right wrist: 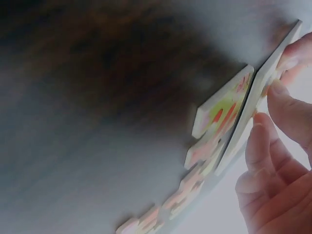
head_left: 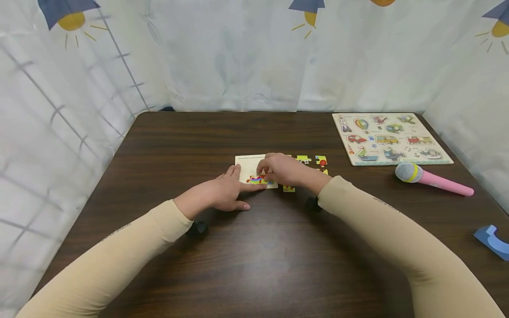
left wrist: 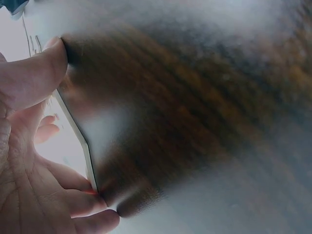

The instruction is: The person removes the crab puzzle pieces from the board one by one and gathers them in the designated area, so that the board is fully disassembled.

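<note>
A small cream puzzle tray (head_left: 247, 166) lies near the table's middle, with bright rainbow-patterned jigsaw pieces (head_left: 254, 179) along its lower side. My left hand (head_left: 222, 193) rests at the tray's lower left, fingers extended, one along the front edge. Over the tray's right half, my right hand (head_left: 285, 169) bends its thumb and fingertips together, pinching a puzzle piece largely hidden by the fingers. The right wrist view shows the thumb (right wrist: 290, 109) and fingertips close over the tray (right wrist: 239, 134). Loose jigsaw pieces (right wrist: 222, 114) lie beside it.
More loose pieces (head_left: 321, 160) lie right of the tray, partly behind the right hand. A wooden vehicle puzzle board (head_left: 381, 129) lies at the back right. In front of it is a pink toy microphone (head_left: 445, 183). A blue curved block (head_left: 492, 242) sits near the right edge.
</note>
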`<state>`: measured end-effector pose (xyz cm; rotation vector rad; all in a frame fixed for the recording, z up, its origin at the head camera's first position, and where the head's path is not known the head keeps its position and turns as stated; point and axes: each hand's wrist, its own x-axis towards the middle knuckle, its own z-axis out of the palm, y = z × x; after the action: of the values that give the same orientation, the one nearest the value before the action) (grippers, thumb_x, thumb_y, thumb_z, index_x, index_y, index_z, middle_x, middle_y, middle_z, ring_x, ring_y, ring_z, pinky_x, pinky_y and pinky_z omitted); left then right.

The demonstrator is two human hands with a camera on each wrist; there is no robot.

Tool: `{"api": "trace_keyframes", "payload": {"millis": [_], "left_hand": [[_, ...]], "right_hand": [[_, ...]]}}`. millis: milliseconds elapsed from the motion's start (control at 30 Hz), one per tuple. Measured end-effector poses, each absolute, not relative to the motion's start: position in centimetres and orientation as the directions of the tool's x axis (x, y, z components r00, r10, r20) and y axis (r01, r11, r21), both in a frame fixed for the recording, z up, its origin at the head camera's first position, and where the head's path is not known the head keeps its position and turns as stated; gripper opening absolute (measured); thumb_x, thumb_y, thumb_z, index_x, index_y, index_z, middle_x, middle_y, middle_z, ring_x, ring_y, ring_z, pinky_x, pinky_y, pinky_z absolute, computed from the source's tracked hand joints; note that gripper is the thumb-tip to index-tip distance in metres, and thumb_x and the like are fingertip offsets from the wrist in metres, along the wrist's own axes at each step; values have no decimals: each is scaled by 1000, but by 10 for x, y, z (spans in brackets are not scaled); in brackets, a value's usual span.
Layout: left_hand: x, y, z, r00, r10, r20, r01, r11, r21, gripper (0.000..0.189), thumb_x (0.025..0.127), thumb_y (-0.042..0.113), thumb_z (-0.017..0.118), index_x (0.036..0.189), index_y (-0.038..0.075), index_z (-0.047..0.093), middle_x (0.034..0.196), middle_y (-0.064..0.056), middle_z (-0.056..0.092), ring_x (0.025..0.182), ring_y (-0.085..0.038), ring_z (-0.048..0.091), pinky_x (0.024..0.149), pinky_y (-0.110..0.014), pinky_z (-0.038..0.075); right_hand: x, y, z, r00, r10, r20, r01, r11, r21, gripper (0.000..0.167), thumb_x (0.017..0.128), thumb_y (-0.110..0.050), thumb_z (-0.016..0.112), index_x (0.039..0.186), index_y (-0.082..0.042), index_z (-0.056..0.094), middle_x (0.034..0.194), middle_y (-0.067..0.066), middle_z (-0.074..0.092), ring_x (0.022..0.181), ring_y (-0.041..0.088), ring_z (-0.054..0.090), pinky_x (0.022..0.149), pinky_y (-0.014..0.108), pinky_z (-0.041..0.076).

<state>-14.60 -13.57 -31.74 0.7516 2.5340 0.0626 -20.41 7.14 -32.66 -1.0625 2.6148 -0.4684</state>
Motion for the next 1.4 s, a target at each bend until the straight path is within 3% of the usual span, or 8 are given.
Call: {"api": "trace_keyframes", "payload": {"millis": [300, 700, 900, 1133, 1400], "left_hand": [[-145, -138, -318, -732, 548, -404, 523, 833, 182, 68, 98, 41, 68, 158, 43, 36, 159, -40, 17, 144, -48, 26, 114, -56, 39], [-147, -133, -317, -717, 507, -479, 491, 855, 170, 70, 99, 43, 66, 159, 46, 30, 164, -40, 6, 155, -52, 9, 119, -62, 30], [-147, -133, -315, -716, 509, -478, 490, 854, 176, 70, 99, 42, 66, 159, 45, 30, 163, -41, 5, 154, -53, 9, 119, -63, 30], [-147, -133, -314, -719, 504, -479, 485, 857, 173, 69, 99, 43, 66, 159, 46, 31, 163, -40, 6, 154, -53, 9, 119, -62, 31], [-147, -131, -313, -712, 499, -493, 486, 858, 167, 71, 99, 44, 66, 159, 46, 29, 165, -39, 3, 155, -53, 6, 119, -63, 30]], "right_hand": [[-207, 67, -330, -685, -718, -125, -626, 668, -403, 18, 96, -8, 71, 113, -9, 74, 110, 9, 69, 100, 24, 64, 86, 37, 56], [-207, 64, -329, -662, -736, -139, -644, 654, -397, 18, 96, -9, 71, 113, -8, 75, 111, 9, 70, 102, 24, 64, 90, 37, 55], [-205, 60, -328, -676, -722, -147, -638, 674, -373, 12, 95, -12, 73, 106, -7, 75, 105, 8, 70, 95, 22, 60, 89, 37, 55], [-206, 56, -327, -680, -712, -178, -623, 688, -373, 14, 96, -12, 73, 107, -4, 74, 111, 11, 68, 102, 23, 61, 92, 37, 55], [-209, 56, -325, -705, -692, -158, -570, 684, -454, 9, 95, -15, 74, 99, -8, 70, 99, 7, 68, 85, 19, 61, 79, 33, 54]]}}
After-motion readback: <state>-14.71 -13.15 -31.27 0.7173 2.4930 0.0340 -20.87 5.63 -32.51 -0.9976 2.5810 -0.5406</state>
